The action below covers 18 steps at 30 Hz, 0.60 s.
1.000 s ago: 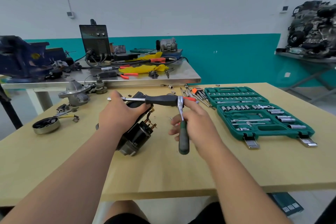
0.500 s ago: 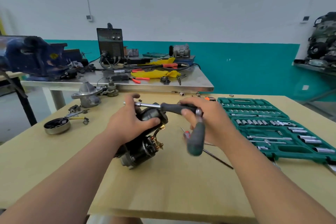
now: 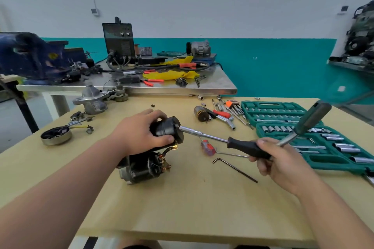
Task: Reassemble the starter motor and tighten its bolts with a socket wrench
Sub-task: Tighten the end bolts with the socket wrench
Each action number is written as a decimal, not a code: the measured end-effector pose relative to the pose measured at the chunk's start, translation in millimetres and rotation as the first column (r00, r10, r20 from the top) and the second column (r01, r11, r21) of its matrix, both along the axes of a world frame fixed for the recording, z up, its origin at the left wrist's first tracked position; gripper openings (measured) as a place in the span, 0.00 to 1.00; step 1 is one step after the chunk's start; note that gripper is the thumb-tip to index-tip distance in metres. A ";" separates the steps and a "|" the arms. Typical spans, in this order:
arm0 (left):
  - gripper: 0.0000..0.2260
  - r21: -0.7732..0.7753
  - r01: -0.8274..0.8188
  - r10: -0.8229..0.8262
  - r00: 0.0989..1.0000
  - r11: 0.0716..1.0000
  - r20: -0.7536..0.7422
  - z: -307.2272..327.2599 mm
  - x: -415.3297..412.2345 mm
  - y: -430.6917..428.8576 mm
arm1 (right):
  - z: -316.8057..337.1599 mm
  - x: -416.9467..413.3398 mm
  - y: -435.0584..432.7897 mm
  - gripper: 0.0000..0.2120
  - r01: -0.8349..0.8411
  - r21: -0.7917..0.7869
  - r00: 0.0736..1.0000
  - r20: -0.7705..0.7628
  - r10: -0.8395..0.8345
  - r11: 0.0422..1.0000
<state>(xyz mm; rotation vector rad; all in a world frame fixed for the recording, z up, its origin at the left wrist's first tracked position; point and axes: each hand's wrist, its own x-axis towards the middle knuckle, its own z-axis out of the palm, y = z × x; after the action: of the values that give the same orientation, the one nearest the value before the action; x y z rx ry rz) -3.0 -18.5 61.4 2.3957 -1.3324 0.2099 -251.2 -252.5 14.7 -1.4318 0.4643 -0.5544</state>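
Note:
The black starter motor [image 3: 168, 130] lies on the wooden table [image 3: 202, 198], its solenoid [image 3: 141, 168] underneath. My left hand [image 3: 139, 133] grips the upper cylinder. A socket extension [image 3: 194, 132] with a black handle [image 3: 242, 146] meets the motor's end face. My right hand [image 3: 283, 163] holds that black handle at its rear end. The green-handled ratchet wrench [image 3: 311, 119] joins the handle there and points up and to the right.
An open green socket set case [image 3: 283, 111] lies at the right. A red screwdriver [image 3: 207, 147] and an Allen key [image 3: 234, 170] lie under the extension. An armature [image 3: 201, 114], a nose housing [image 3: 91, 101] and a round end cap [image 3: 55, 136] lie further out. A steel bench [image 3: 202, 85] stands behind.
The ratchet's green handle has swung from hanging down to pointing up and right. The extension now slants from the motor toward my right hand, which has moved right.

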 end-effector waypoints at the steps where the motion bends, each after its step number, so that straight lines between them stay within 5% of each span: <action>1: 0.37 0.003 0.000 0.000 1.000 1.000 0.003 0.2 -0.3 0.0 | 3.0 0.0 -1.0 0.15 -0.011 -0.017 1.000 0.010 0.011 1.000; 9: 0.38 0.023 0.025 -0.026 0.999 0.999 0.040 -0.6 -3.2 1.1 | 29.5 2.8 -7.3 0.14 -0.017 -0.272 0.999 -0.033 0.009 0.962; 14: 0.37 0.053 0.051 -0.054 0.997 0.997 0.050 -0.1 -4.2 2.7 | 76.6 4.8 -14.6 0.13 -0.016 -0.716 0.998 -0.052 -0.031 0.698; 18: 0.35 0.040 0.063 -0.064 0.998 0.997 0.019 -0.8 -6.2 3.8 | 93.0 7.9 -10.1 0.10 0.007 -0.870 1.000 -0.003 -0.018 0.493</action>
<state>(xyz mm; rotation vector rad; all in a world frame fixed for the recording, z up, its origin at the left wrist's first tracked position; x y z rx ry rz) -9.2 -14.7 60.7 2.3851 -1.4322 0.1921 -243.2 -262.6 107.7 -2.4307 0.1703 -0.8620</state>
